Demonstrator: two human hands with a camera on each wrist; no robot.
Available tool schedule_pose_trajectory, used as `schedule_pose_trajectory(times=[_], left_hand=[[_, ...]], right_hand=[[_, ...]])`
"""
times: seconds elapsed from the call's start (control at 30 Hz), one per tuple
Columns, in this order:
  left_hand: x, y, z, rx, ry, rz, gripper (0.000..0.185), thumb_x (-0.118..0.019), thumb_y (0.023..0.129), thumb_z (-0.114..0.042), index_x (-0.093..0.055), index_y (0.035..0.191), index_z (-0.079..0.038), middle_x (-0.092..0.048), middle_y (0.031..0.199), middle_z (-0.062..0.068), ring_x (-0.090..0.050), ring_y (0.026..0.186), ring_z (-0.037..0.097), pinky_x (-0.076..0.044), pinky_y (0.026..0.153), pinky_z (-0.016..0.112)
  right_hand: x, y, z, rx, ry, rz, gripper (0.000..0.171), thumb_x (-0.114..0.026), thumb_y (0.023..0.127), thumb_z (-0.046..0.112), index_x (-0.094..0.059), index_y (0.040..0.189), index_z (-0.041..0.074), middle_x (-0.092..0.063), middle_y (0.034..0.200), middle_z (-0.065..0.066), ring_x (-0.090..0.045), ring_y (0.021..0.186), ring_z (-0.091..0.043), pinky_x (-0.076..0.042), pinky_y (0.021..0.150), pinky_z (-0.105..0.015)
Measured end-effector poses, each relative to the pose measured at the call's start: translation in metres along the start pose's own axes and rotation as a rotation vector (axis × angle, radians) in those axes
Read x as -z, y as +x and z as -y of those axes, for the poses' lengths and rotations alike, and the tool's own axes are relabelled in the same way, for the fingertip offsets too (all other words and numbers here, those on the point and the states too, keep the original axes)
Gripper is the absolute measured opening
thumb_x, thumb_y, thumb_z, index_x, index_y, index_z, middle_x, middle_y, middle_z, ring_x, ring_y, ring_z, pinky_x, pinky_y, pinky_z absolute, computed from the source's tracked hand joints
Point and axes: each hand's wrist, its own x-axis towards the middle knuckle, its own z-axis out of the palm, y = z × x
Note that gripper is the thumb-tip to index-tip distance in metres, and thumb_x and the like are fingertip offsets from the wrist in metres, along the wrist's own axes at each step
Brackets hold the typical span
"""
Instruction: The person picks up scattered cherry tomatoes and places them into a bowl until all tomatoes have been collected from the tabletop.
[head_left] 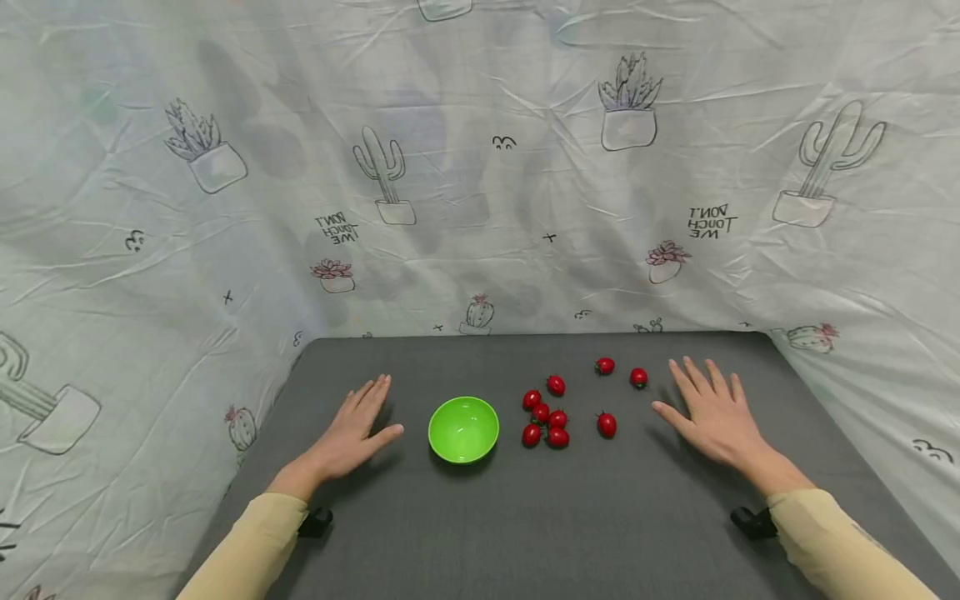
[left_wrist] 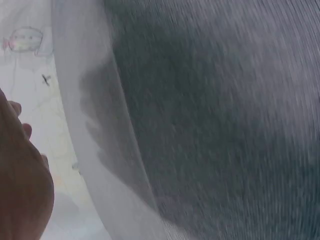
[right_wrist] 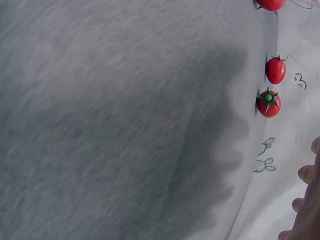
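Observation:
My left hand (head_left: 351, 433) is held over the left side of the table, fingers straight and thumb spread, with nothing in it. To its right stands a bright green bowl (head_left: 463, 430) with a bare inside. Several red cherry tomatoes (head_left: 557, 419) lie clustered right of the bowl, and a few lie apart, such as one tomato (head_left: 607, 425) nearer my right hand (head_left: 716, 421). That hand holds nothing, its fingers spread. Nearest to it is a tomato (head_left: 638, 377) with a green stem top, also a tomato (right_wrist: 269, 103) in the right wrist view.
The dark grey table (head_left: 480, 533) carries the bowl and tomatoes. A pale curtain (head_left: 480, 167) printed with cactus drawings hangs behind it and along both sides. Black wrist mounts (head_left: 316, 522) sit at both sleeves.

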Motion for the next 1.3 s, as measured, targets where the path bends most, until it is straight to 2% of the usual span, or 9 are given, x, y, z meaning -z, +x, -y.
schedule_pose_trajectory(times=[0.17, 0.27, 0.57, 0.9, 1.1, 1.3], left_hand=[[-0.004, 0.003, -0.017, 0.024, -0.142, 0.078, 0.096, -0.064, 0.099, -0.052, -0.004, 0.167, -0.018, -0.008, 0.171, 0.012, -0.008, 0.153, 0.044, -0.013, 0.114, 0.071], [-0.01, 0.007, -0.026, 0.04, -0.191, 0.126, 0.104, -0.069, 0.094, -0.055, -0.002, 0.167, -0.022, -0.008, 0.171, 0.009, -0.009, 0.154, 0.041, -0.018, 0.113, 0.07], [-0.026, 0.016, -0.042, 0.055, -0.341, 0.199, 0.121, -0.082, 0.084, -0.052, 0.003, 0.166, -0.024, -0.012, 0.17, 0.0, -0.009, 0.155, 0.031, -0.023, 0.112, 0.067], [-0.036, 0.024, -0.049, 0.096, -0.445, 0.26, 0.126, -0.088, 0.08, -0.045, 0.002, 0.166, -0.025, -0.015, 0.169, 0.0, -0.01, 0.154, 0.029, -0.024, 0.113, 0.065], [-0.039, 0.027, -0.049, 0.119, -0.459, 0.28, 0.127, -0.09, 0.078, -0.046, -0.001, 0.166, -0.027, -0.015, 0.168, 0.0, -0.011, 0.154, 0.03, -0.027, 0.112, 0.065], [-0.041, 0.028, -0.047, 0.135, -0.468, 0.29, 0.127, -0.091, 0.076, -0.046, -0.003, 0.167, -0.027, -0.009, 0.169, 0.006, -0.01, 0.154, 0.033, -0.027, 0.111, 0.067]], right_hand=[[0.002, 0.009, 0.008, 0.002, 0.036, -0.009, 0.091, -0.051, 0.102, 0.061, -0.019, 0.163, 0.001, -0.023, 0.164, -0.028, -0.01, 0.149, -0.054, 0.004, 0.114, -0.071], [0.002, 0.013, 0.01, -0.004, 0.056, -0.016, 0.091, -0.051, 0.102, 0.06, -0.018, 0.162, 0.0, -0.024, 0.163, -0.028, -0.011, 0.149, -0.053, 0.002, 0.114, -0.071], [0.003, 0.025, 0.017, -0.022, 0.121, -0.028, 0.091, -0.053, 0.102, 0.058, -0.022, 0.161, -0.003, -0.027, 0.161, -0.029, -0.015, 0.147, -0.053, -0.003, 0.114, -0.071], [-0.001, 0.037, 0.021, -0.035, 0.198, -0.024, 0.092, -0.058, 0.1, 0.056, -0.023, 0.16, -0.004, -0.029, 0.159, -0.031, -0.019, 0.145, -0.054, -0.006, 0.114, -0.072], [-0.005, 0.042, 0.022, -0.05, 0.219, 0.003, 0.096, -0.062, 0.098, 0.057, -0.024, 0.16, -0.005, -0.03, 0.158, -0.032, -0.021, 0.143, -0.056, -0.011, 0.111, -0.073], [-0.008, 0.046, 0.025, -0.077, 0.251, 0.041, 0.099, -0.066, 0.095, 0.058, -0.024, 0.16, -0.005, -0.031, 0.156, -0.036, -0.023, 0.14, -0.059, -0.015, 0.109, -0.074]])
